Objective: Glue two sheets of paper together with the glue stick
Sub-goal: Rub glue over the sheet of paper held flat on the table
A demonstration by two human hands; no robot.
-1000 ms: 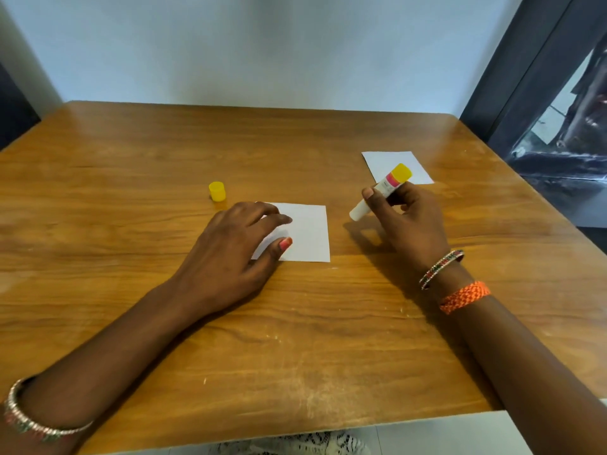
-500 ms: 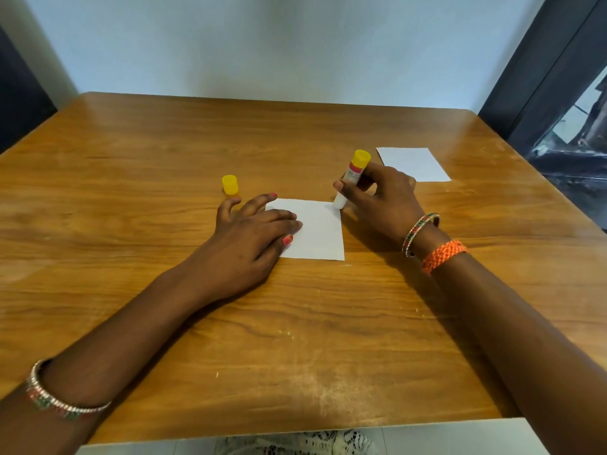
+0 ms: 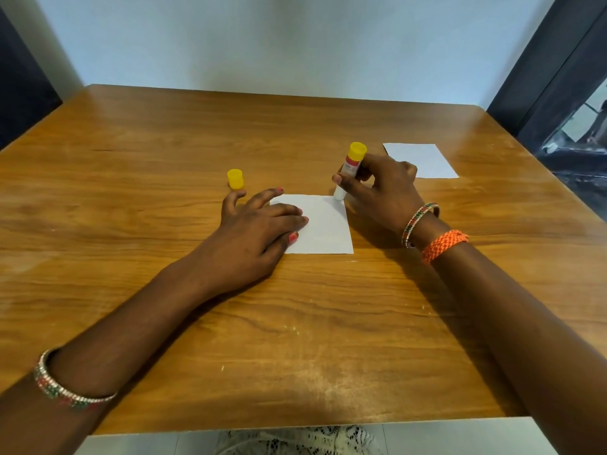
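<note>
A white square sheet of paper (image 3: 323, 226) lies at the middle of the wooden table (image 3: 164, 192). My left hand (image 3: 256, 234) rests flat on its left part, fingers spread, pinning it down. My right hand (image 3: 377, 188) grips an uncapped glue stick (image 3: 348, 169), white with a red label and yellow end, held almost upright. Its white tip touches the sheet's far right corner. A second white sheet (image 3: 420, 160) lies farther back on the right. The yellow cap (image 3: 236, 179) stands on the table just beyond my left fingers.
The table ends at a wall behind and at a near edge below my forearms. A dark frame and window stand to the right. Bangles and an orange band (image 3: 445, 244) circle my wrists.
My right hand has carried the glue stick leftwards and down, from above the table beside the sheet to the sheet's far right corner. My left hand stays on the paper, fingers now spread wider.
</note>
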